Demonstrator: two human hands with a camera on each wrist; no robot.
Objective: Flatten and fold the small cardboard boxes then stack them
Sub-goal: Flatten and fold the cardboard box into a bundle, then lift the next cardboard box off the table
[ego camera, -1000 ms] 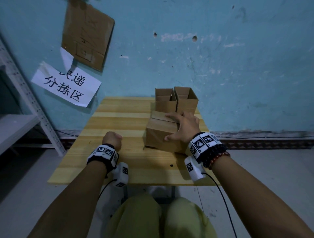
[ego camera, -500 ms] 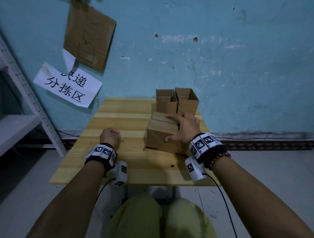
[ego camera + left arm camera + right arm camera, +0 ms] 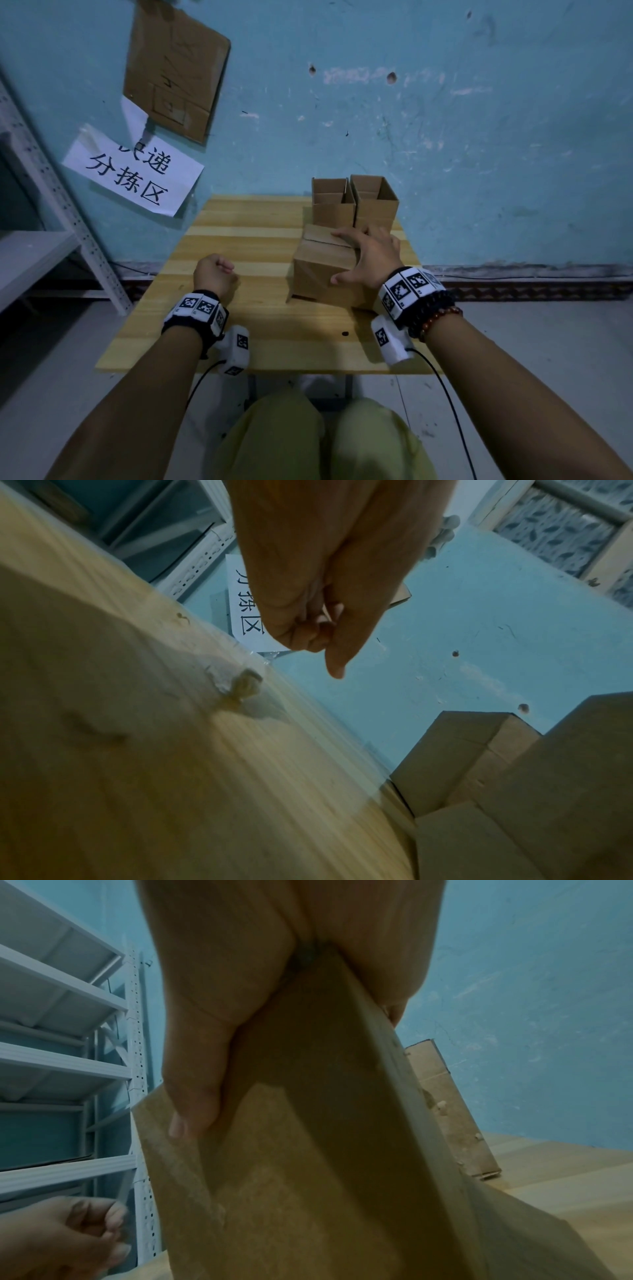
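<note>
L hand [image 3: 214, 274] is a bare fist over the striped wood table [image 3: 239, 329], holding nothing. R hand [image 3: 371, 257] grasps the closed box [image 3: 322, 274] – thumb on front, fingers on top. Behind, two open boxes [image 3: 356, 205] at the wall.

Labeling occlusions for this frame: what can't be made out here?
- Closed box: right side and rear top hidden by the right hand in head view.
- Right fingertips: behind the cardboard in right wrist view.
- Table: motion-blurred in left wrist view.
- Left hand: palm faces away in head view.
</note>
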